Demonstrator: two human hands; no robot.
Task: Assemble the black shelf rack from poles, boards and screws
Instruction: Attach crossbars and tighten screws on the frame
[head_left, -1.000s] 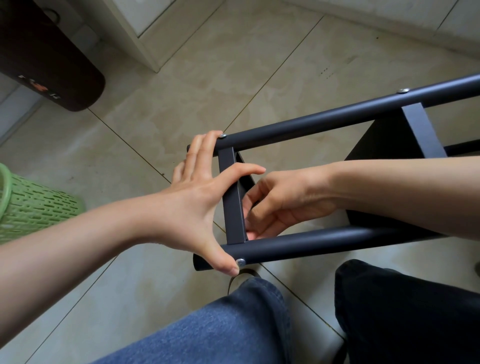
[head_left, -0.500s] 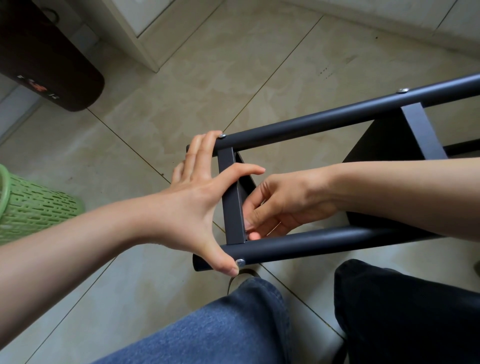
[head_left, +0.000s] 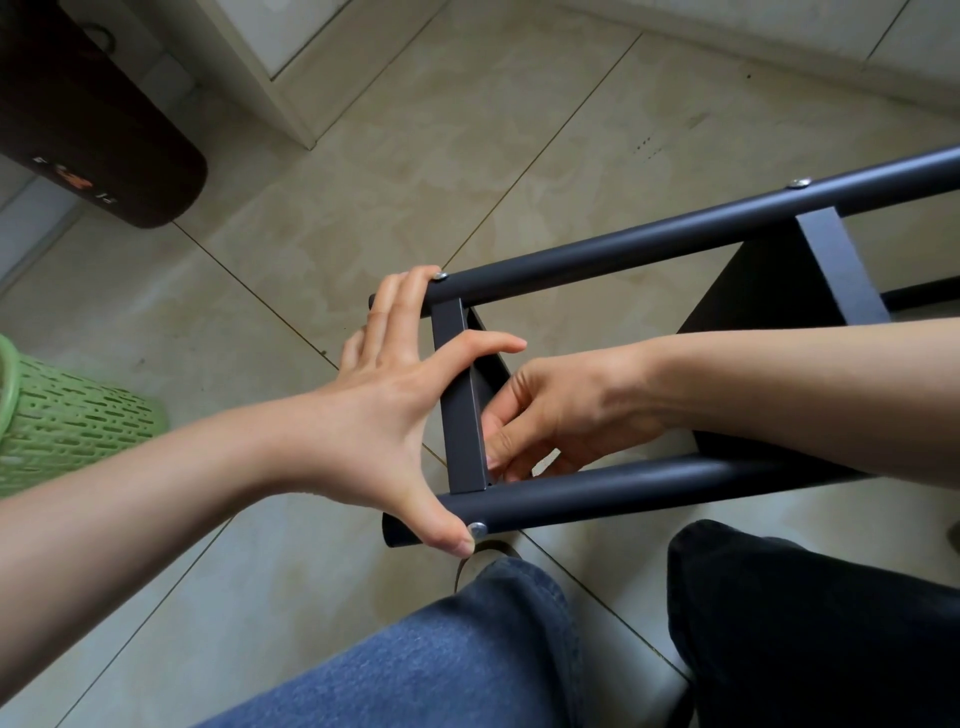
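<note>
Left hand (head_left: 395, 415): centre frame, fingers straight and splayed wide, thumb stretched down toward lower centre.
Right hand (head_left: 556, 415): reaching in from the right edge, fingers curled inward, fingertips (head_left: 493, 452) bunched together, grip contents unclear.

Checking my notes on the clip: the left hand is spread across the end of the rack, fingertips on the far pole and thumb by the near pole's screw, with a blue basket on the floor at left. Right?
Not quite: the basket is green, not blue, as the head view shows. The left hand does span the rack's end, fingertips on the far pole, thumb by the near pole's screw.

Beige tiled floor (head_left: 363, 156) (green basket (head_left: 67, 431) left)
</note>
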